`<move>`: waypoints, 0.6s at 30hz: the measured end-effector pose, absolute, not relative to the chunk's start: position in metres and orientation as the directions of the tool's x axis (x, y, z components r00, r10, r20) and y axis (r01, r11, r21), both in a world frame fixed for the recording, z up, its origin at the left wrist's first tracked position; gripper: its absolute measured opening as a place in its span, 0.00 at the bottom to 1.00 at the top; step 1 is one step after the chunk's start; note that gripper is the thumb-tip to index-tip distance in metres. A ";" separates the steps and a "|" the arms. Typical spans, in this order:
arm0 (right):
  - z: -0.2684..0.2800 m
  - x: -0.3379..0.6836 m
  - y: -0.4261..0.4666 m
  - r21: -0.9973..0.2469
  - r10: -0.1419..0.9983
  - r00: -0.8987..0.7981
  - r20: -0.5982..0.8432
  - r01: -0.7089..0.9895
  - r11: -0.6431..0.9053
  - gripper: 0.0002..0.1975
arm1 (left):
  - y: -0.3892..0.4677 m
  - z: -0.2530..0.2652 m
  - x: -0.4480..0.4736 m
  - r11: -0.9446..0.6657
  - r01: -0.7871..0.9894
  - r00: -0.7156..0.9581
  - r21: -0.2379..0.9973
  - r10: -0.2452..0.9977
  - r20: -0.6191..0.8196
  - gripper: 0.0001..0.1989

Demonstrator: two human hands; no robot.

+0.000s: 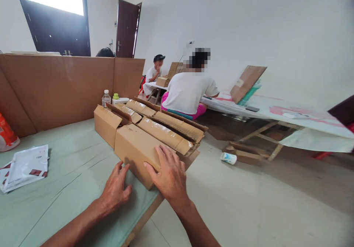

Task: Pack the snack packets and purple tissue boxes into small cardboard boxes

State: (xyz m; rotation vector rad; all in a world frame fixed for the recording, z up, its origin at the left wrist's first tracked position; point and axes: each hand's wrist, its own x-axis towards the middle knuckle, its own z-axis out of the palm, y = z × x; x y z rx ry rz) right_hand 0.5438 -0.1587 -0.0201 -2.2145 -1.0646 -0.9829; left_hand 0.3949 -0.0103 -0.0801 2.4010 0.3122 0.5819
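A long brown cardboard box (138,149) lies near the table's right edge, at the front of a group of similar cardboard boxes (166,132). My right hand (168,175) grips its near right end, fingers over the top and thumb against the side. Just left of that box, my left hand (117,186) is held low with its fingers apart and nothing in them. Strips of clear tape shine on several boxes behind, and a smaller box (106,123) with a raised flap stands at the left of the group.
A tall cardboard screen (69,88) borders the green-covered table (83,199). White packets (27,167) and an orange container (7,134) lie left. A clear bottle (106,98) stands behind the boxes. A seated co-worker (188,90) faces another table (265,114); a paper cup (228,158) lies on the floor.
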 end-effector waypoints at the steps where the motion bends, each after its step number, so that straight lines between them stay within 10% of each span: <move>1: -0.020 0.544 -0.160 -0.106 0.459 0.429 0.778 0.810 -0.577 0.25 | -0.007 -0.081 0.385 -0.779 0.078 0.880 0.622 0.347 0.324 0.37; 9: -0.009 0.499 -0.194 -0.082 0.336 0.209 0.918 0.931 -0.355 0.21 | 0.073 -0.078 0.293 -0.763 0.355 0.737 0.540 0.584 0.340 0.17; 18: -0.051 0.359 -0.087 -0.356 0.796 -0.009 0.605 0.891 0.280 0.16 | 0.108 -0.105 0.242 -0.625 0.603 0.566 0.496 0.773 0.286 0.17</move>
